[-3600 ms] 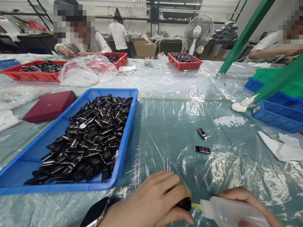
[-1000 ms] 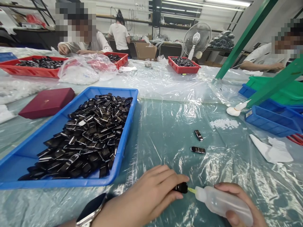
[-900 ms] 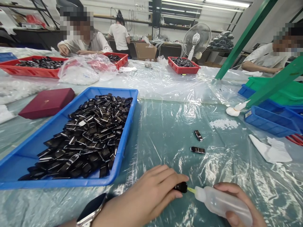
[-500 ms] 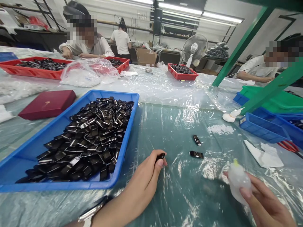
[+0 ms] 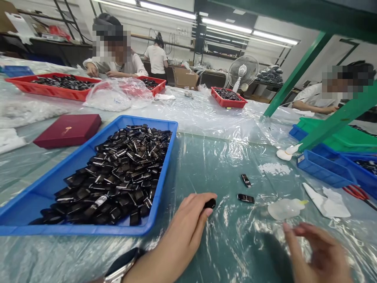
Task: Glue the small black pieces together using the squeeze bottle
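1. Head view: small black part [image 5: 210, 203] pinched at the left hand's [image 5: 182, 232] fingertips, above the plastic-covered worktop [image 5: 206, 165].
2. Right hand [image 5: 321, 255], blurred, seems open and empty, near the squeeze bottle [image 5: 284, 208] lying on its side.
3. Blue tray [image 5: 35, 196] of black parts sits left.

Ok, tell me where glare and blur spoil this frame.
Head view: ceiling strip lights throw white glare across the crinkled plastic sheet; the right hand is motion-blurred, the left hand with its small black part sharp; wide-angle bending skews the green beams.
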Tool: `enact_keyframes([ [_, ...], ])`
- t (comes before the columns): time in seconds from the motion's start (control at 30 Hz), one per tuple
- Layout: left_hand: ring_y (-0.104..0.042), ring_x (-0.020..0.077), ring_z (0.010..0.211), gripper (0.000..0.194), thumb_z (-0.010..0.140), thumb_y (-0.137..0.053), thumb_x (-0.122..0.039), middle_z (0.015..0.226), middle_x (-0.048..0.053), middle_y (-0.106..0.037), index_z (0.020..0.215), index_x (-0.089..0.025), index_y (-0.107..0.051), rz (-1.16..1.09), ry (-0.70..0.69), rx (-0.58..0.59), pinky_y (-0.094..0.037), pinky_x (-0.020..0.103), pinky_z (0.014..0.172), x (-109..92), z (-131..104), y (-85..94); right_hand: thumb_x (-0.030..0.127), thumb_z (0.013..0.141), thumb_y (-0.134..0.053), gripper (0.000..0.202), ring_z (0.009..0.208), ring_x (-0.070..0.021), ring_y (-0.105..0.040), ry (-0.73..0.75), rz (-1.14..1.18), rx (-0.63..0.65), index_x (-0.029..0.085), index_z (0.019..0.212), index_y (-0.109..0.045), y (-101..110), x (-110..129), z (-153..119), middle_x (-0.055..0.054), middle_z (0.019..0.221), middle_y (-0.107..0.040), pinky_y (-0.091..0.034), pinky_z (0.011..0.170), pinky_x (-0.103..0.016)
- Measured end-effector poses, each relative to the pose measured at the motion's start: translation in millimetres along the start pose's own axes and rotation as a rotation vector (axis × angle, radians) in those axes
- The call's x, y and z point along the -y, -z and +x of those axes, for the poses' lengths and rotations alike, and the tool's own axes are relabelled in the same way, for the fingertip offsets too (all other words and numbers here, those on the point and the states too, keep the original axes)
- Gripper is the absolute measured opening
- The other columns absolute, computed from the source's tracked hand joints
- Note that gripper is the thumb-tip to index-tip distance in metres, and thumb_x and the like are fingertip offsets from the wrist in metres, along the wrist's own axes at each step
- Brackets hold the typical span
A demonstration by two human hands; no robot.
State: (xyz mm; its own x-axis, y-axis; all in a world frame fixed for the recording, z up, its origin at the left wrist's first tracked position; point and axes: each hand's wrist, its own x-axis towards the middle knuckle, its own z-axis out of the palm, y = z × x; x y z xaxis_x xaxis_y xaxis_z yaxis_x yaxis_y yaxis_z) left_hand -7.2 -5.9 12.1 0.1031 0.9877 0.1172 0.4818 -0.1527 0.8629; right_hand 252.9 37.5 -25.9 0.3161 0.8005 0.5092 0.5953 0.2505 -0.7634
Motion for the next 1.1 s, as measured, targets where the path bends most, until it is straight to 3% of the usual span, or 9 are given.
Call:
enact_keyframes([
  [0.07, -0.051, 0.0180, 0.121, 0.032, 0.108, -0.032, -0.030, 0.129, -0.001, -0.056, 0.137, -0.037, -0.042, 0.016, -0.064, -0.014, -0.043, 0.035, 0.102, -1, 0, -0.9, 0.032, 0.088, -0.061, 0.016, 0.094, -0.0110, -0.065, 0.366, -0.122, 0.302, 0.022, 0.101, -0.063, -4, 17, -16, -0.004, 0.103, -0.064, -0.054, 0.086, -0.019],
  [0.17, -0.052, 0.0170, 0.118, 0.034, 0.106, -0.035, -0.021, 0.127, 0.001, -0.057, 0.137, -0.033, -0.042, 0.033, -0.157, -0.016, -0.045, 0.033, 0.100, -1, 0, -2.0, 0.012, 0.092, -0.047, 0.040, 0.108, -0.0149, -0.066, 0.679, -0.151, 0.723, 0.028, 0.126, -0.060, -21, 40, -28, -0.004, 0.123, -0.063, -0.059, 0.080, -0.020],
  [0.27, -0.053, 0.0160, 0.115, 0.037, 0.105, -0.037, -0.017, 0.127, 0.000, -0.057, 0.138, -0.034, -0.041, 0.058, -0.229, -0.008, -0.046, 0.032, 0.097, -3, -1, -1.7, 0.003, 0.087, -0.040, 0.045, 0.100, -0.0238, -0.067, 0.822, -0.085, 0.753, 0.022, 0.120, -0.065, -44, 51, -28, -0.008, 0.109, -0.068, -0.061, 0.076, -0.036],
  [0.33, -0.053, 0.0157, 0.114, 0.041, 0.105, -0.038, -0.016, 0.126, -0.001, -0.058, 0.140, -0.036, -0.038, 0.074, -0.259, -0.009, -0.047, 0.031, 0.095, -5, -2, -1.1, 0.004, 0.089, -0.037, 0.038, 0.091, -0.0253, -0.067, 0.794, -0.033, 0.714, 0.017, 0.105, -0.069, -57, 52, -27, -0.011, 0.098, -0.069, -0.059, 0.073, -0.042],
  [0.47, -0.054, 0.0160, 0.115, 0.042, 0.105, -0.039, -0.017, 0.127, 0.000, -0.058, 0.142, -0.037, -0.037, 0.066, -0.266, 0.008, -0.047, 0.031, 0.095, -8, -3, -1.2, 0.012, 0.093, -0.037, 0.034, 0.093, -0.0230, -0.066, 0.581, 0.056, 0.772, 0.017, 0.102, -0.069, -65, 54, -21, -0.012, 0.104, -0.067, -0.058, 0.076, -0.038],
  [0.7, -0.056, 0.0179, 0.110, 0.036, 0.105, -0.038, -0.019, 0.122, 0.002, -0.061, 0.138, -0.033, -0.043, 0.102, -0.257, 0.017, -0.049, 0.032, 0.090, -8, -4, -1.7, 0.046, 0.098, -0.042, 0.034, 0.075, -0.0088, -0.065, -0.068, 0.292, 0.822, 0.018, 0.092, -0.061, -33, 68, -7, -0.004, 0.080, -0.063, -0.053, 0.067, -0.017],
  [0.8, -0.057, 0.0184, 0.109, 0.032, 0.104, -0.040, -0.016, 0.118, 0.004, -0.063, 0.133, -0.028, -0.047, 0.127, -0.306, 0.011, -0.049, 0.031, 0.090, -8, -3, -1.6, 0.055, 0.089, -0.056, 0.037, 0.076, -0.0076, -0.063, -0.436, 0.551, 0.890, 0.018, 0.092, -0.063, -25, 78, -11, -0.003, 0.080, -0.063, -0.052, 0.073, -0.017],
  [0.9, -0.060, 0.0189, 0.106, 0.031, 0.103, -0.040, -0.013, 0.115, 0.005, -0.065, 0.130, -0.024, -0.047, 0.190, -0.403, 0.004, -0.050, 0.031, 0.087, -10, -1, -1.4, 0.049, 0.075, -0.076, 0.036, 0.074, -0.0044, -0.059, -0.757, 0.804, 0.871, 0.017, 0.085, -0.063, -23, 92, -15, 0.000, 0.075, -0.061, -0.047, 0.074, -0.013],
  [1.1, -0.061, 0.0210, 0.105, 0.029, 0.102, -0.040, -0.010, 0.119, 0.009, -0.067, 0.129, -0.017, -0.047, 0.363, -0.564, -0.050, -0.052, 0.034, 0.087, -7, 0, -2.8, 0.041, 0.078, -0.076, 0.033, 0.066, -0.0027, -0.056, -0.873, 0.982, 0.963, 0.015, 0.083, -0.057, -29, 94, -16, 0.002, 0.071, -0.055, -0.046, 0.068, -0.014],
])
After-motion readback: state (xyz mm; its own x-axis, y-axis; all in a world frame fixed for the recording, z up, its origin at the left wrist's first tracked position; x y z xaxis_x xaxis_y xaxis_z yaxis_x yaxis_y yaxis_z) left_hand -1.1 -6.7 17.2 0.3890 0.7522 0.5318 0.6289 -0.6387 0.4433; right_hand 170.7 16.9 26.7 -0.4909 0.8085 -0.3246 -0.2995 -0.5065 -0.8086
